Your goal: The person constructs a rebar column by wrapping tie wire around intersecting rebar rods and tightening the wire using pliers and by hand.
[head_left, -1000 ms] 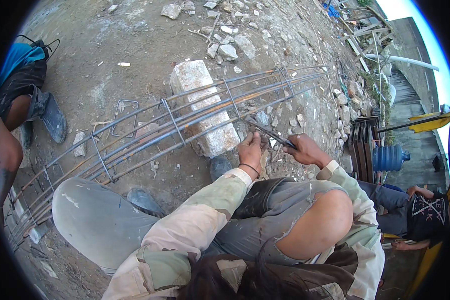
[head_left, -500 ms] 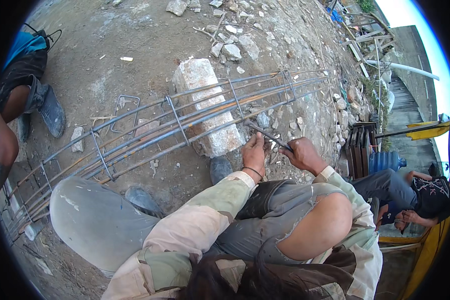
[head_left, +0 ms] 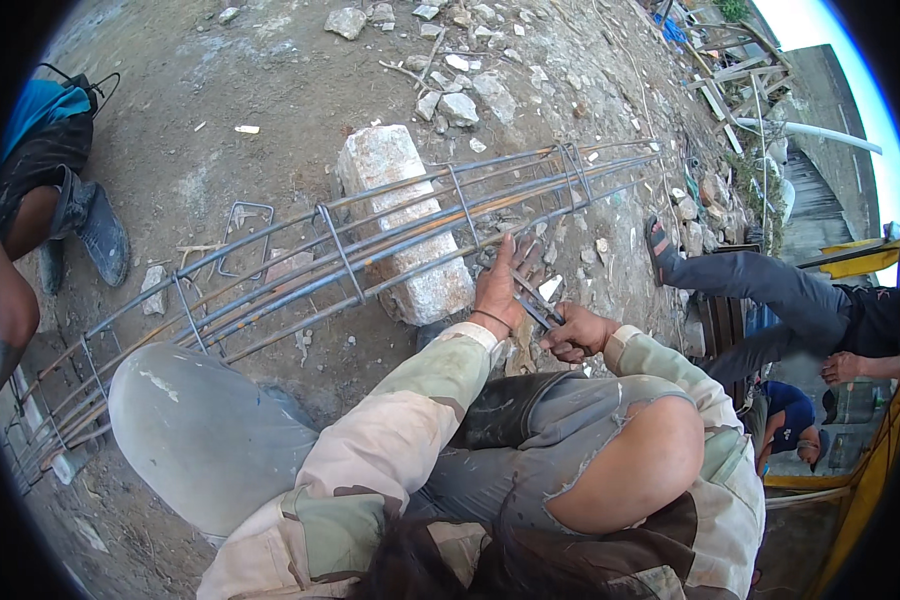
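Observation:
A long rebar cage [head_left: 400, 240] of rusty and grey bars with square stirrups [head_left: 340, 253] slants across the scene. It rests over a pale stone block [head_left: 425, 290]. My left hand [head_left: 500, 290] is open beside the cage's near bar, fingers stretched toward it. In my right hand [head_left: 582, 333] is a pair of dark metal pincers [head_left: 538, 306], closed in my fingers. Their head points toward my left palm. Whether the left hand touches the bar or the pincers, I cannot tell.
A loose stirrup [head_left: 244, 240] lies on the dirt beyond the cage. Broken stones [head_left: 458, 108] are scattered at the far side. At the left is a person in rubber boots [head_left: 103, 230]. A person's dark-trousered leg [head_left: 740, 275] stretches in from the right, near another person in blue [head_left: 790, 412].
My left hand has opened and moved up toward the near bar. The pincers have turned and sit closer to my right hand, which is lower. At the right, a person's leg has stretched out.

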Motion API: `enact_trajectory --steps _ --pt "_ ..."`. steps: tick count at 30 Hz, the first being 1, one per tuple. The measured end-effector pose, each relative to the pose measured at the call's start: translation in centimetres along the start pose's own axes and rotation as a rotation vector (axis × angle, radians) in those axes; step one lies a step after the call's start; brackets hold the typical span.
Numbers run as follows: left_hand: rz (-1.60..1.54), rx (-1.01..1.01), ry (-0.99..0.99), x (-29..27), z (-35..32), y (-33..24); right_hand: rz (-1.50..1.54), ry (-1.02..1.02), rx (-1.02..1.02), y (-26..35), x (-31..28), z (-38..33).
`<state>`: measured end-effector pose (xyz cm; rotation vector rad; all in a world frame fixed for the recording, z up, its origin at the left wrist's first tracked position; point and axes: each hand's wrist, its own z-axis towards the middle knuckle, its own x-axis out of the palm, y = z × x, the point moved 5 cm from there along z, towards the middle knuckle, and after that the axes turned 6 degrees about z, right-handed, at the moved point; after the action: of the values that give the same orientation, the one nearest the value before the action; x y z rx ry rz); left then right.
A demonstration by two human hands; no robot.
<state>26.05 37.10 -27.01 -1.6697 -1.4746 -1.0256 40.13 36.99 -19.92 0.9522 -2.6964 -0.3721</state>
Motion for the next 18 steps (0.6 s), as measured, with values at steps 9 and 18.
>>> enact_trajectory --steps 9,18 --pt "-0.233 0.093 -0.139 0.3 2.4 1.0 -1.547 -1.258 -1.074 3.4 5.1 -7.0" --pt "0.891 0.323 -0.607 -1.6 -2.6 1.3 0.245 -0.312 -0.244 -2.1 2.2 0.8"
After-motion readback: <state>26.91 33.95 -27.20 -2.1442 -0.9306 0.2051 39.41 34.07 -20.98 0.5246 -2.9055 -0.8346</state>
